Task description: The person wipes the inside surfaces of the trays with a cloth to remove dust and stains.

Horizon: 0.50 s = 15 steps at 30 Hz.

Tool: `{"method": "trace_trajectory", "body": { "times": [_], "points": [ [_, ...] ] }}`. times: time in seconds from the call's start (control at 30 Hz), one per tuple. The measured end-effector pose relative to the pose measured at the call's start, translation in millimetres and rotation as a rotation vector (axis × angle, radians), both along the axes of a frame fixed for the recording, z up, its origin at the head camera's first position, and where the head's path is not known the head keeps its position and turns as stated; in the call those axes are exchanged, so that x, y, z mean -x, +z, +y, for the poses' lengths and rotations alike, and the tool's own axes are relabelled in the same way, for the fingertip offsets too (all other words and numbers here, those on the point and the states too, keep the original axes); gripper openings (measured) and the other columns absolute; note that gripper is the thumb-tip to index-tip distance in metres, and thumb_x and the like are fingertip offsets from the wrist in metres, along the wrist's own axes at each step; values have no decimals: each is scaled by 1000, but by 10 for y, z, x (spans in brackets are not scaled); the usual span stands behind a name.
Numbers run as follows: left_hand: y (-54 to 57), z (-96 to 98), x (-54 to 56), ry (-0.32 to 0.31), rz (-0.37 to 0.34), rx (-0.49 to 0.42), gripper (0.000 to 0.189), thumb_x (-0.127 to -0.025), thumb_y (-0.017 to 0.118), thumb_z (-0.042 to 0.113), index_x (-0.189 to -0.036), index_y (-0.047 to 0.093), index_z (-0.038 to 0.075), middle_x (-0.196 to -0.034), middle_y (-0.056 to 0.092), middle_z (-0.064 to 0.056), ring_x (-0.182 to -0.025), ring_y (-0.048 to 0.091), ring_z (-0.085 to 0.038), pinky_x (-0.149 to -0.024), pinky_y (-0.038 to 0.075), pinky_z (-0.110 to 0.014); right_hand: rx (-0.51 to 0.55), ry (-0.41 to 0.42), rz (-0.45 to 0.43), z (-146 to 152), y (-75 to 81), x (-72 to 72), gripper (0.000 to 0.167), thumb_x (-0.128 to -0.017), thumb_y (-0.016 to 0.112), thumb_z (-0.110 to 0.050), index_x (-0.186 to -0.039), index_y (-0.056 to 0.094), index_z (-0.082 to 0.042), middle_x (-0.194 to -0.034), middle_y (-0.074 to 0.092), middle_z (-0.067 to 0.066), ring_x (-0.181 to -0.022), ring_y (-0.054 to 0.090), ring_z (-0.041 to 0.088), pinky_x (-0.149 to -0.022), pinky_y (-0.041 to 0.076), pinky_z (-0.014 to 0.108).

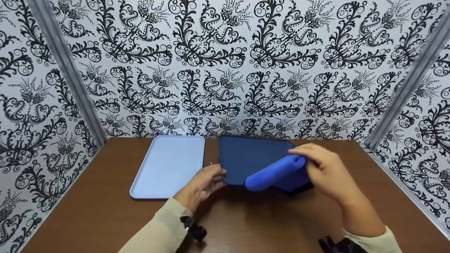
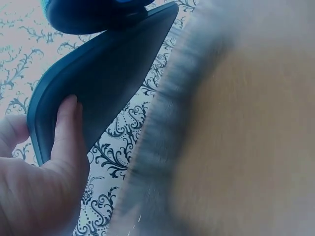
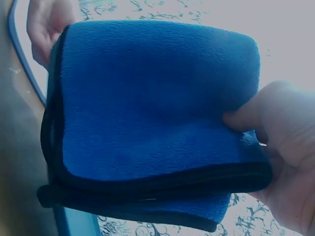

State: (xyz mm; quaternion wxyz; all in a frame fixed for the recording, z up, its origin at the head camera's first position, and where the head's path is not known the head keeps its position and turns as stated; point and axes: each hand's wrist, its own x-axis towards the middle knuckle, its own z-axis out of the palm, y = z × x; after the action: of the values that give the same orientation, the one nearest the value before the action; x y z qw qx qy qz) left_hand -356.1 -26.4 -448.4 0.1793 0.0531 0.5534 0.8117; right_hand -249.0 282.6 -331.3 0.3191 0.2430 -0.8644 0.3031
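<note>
My left hand [image 1: 206,182] grips the near left corner of a dark blue tray [image 1: 242,154]. In the left wrist view its thumb lies on the inner face of the tray [image 2: 106,83], with a finger on the outer side of the rim. My right hand [image 1: 325,168] holds a folded blue towel [image 1: 272,173] by its right edge, over the right part of the tray. Dark binding runs along the layered edges of the towel [image 3: 157,98] in the right wrist view, where the thumb presses on its top face. The tray's near right side is hidden behind the towel.
A light blue tray [image 1: 170,165] lies on the brown wooden table [image 1: 105,211], left of the dark one. Patterned wall panels [image 1: 225,70] close off the back and both sides, with grey posts [image 1: 66,70] at the corners.
</note>
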Motion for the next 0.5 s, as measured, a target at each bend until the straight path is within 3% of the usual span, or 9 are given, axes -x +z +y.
{"method": "trace_trajectory", "body": {
  "times": [0.2,0.37,0.43,0.5],
  "points": [
    [-8,-135,-102,6,-13,-19,8,-100,53,5,-97,59,8,-91,62,-1,-88,66,-13,-81,59,-29,134,-154,8,125,37,24,49,-89,55,18,-118,79,-14,-117,76,7,-109,58,-13,-97,42,4],
    [-48,-161,-163,12,-32,-30,6,-97,56,4,-96,60,9,-90,61,0,-86,65,-12,-79,60,-27,158,-343,23,200,-68,140,44,-91,53,12,-120,77,-9,-118,75,11,-110,67,13,-95,39,4],
    [-52,-157,-182,9,-36,-38,6,-97,57,3,-97,60,8,-90,61,0,-86,65,-12,-78,60,-26,167,-398,36,212,-132,204,42,-91,53,11,-121,76,-7,-119,74,13,-113,68,30,-101,44,14],
    [-51,-152,-199,2,-37,-42,7,-98,57,2,-97,60,8,-90,61,0,-86,65,-12,-77,60,-26,184,-421,74,210,-206,272,42,-90,52,13,-121,75,-4,-120,73,16,-114,67,36,-105,47,27]
  ]
}}
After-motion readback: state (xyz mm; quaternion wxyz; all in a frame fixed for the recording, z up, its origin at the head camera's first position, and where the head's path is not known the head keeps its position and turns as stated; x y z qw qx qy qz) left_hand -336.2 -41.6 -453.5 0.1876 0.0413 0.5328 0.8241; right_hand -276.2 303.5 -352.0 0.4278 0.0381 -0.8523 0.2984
